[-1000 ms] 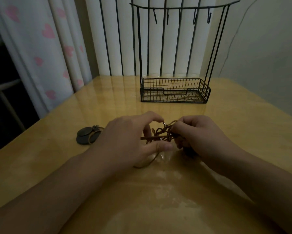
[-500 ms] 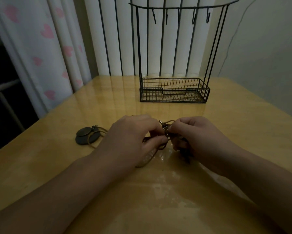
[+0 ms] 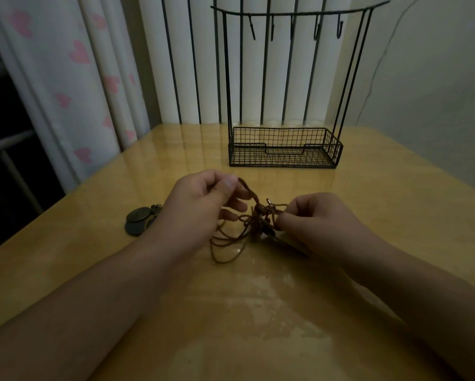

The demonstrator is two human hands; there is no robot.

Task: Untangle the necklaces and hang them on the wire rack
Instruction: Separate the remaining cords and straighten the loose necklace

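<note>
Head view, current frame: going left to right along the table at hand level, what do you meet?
Round pendants → left hand pinching a cord → tangled brown necklace cords → right hand pinching the knot. The wire rack stands farther back.

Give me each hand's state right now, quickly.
Left hand: pinching a strand of the tangled brown cord necklaces.
Right hand: pinching the same tangle.
</note>
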